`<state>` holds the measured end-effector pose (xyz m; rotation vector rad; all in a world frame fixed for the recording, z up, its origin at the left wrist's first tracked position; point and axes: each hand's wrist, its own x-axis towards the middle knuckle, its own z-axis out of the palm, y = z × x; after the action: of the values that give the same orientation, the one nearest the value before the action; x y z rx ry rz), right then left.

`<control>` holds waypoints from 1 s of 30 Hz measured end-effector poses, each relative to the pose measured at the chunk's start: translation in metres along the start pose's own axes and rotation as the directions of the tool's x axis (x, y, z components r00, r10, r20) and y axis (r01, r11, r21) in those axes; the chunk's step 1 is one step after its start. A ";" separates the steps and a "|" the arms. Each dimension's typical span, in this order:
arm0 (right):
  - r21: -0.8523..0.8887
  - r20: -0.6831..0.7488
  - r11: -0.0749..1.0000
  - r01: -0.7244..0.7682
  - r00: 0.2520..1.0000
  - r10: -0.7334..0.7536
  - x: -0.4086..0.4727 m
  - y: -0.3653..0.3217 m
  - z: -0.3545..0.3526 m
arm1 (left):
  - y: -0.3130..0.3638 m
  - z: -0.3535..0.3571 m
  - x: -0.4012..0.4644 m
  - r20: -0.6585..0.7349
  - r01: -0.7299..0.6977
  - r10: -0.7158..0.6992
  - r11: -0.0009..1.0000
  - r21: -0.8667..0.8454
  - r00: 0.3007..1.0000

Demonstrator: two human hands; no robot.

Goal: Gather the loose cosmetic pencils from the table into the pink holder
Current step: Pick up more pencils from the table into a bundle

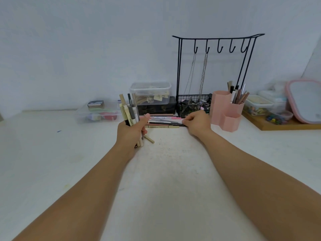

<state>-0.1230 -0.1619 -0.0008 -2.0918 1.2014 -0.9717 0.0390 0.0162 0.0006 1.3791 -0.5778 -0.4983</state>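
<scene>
My left hand [131, 131] grips an upright bundle of cosmetic pencils [129, 111], beige, black and grey, their tips fanning above my fist. Several loose pencils [163, 121] lie side by side on the white table [165, 171] between my hands. My right hand [198, 123] rests at their right ends, its fingertips pinching the end of one pencil. The pink holder [225, 110], made of hexagonal cups, stands just right of my right hand and has several pencils [238, 96] standing in its back cup.
A black wire jewellery stand [215, 66] with hooks, chains and a basket stands behind the pencils. Clear plastic boxes [150, 92] sit at the back left. A wooden tray [284, 126] with containers and a pink-rimmed mirror [304, 100] is at the right.
</scene>
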 end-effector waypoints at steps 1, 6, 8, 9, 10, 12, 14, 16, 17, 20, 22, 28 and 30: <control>0.027 0.011 0.999 -0.025 1.000 0.025 0.001 0.001 -0.004 | 0.000 0.000 0.000 -0.001 0.007 -0.007 1.000 -0.007 1.000; 0.018 0.093 0.998 -0.062 0.994 0.060 0.004 -0.001 -0.016 | -0.001 0.002 0.001 -0.013 0.026 -0.026 1.000 0.007 1.000; -0.030 0.130 0.999 -0.033 0.991 0.036 0.003 -0.003 -0.016 | -0.001 0.002 0.001 -0.014 0.028 -0.028 0.999 0.022 1.000; -0.046 0.142 0.999 -0.023 0.989 0.029 0.003 -0.004 -0.016 | -0.001 0.002 0.001 -0.008 0.025 -0.025 0.999 0.029 1.000; -0.055 0.150 0.998 -0.016 0.988 0.024 0.003 -0.004 -0.017 | -0.001 0.002 0.001 -0.004 0.020 -0.020 0.999 0.036 1.000; -0.064 0.162 0.998 -0.004 0.987 0.014 0.002 -0.005 -0.017 | -0.002 0.001 0.000 -0.003 0.010 -0.010 0.999 0.042 1.000; -0.074 0.191 0.997 -0.006 0.981 0.020 0.003 -0.006 -0.018 | -0.002 0.001 0.000 -0.005 0.012 -0.012 0.999 0.043 1.000; -0.092 0.231 0.995 -0.025 0.972 0.046 0.004 -0.007 -0.019 | -0.001 0.001 0.000 0.000 0.022 -0.022 0.998 0.052 1.000; -0.103 0.256 0.994 -0.035 0.965 0.060 0.005 -0.008 -0.019 | 0.000 0.001 0.000 0.005 0.025 -0.026 0.998 0.061 1.000; -0.143 0.327 0.989 -0.024 0.942 0.070 0.005 -0.012 -0.019 | 0.000 0.002 -0.001 0.011 0.022 -0.024 0.996 0.092 1.000; -0.162 0.339 0.987 0.007 0.940 0.049 0.004 -0.013 -0.019 | 0.001 0.002 -0.001 0.005 0.018 -0.018 0.995 0.096 1.000; -0.160 0.367 0.987 -0.004 0.928 0.063 0.006 -0.013 -0.019 | 0.001 0.001 -0.001 0.027 0.007 -0.010 0.995 0.096 1.000; -0.134 0.355 0.991 -0.025 0.932 0.071 0.007 -0.012 -0.019 | 0.001 0.001 -0.001 0.029 0.000 -0.003 0.995 0.096 1.000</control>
<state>-0.1299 -0.1639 0.0219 -2.2059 1.1389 -0.4681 0.0375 0.0158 0.0014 1.4659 -0.6312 -0.4977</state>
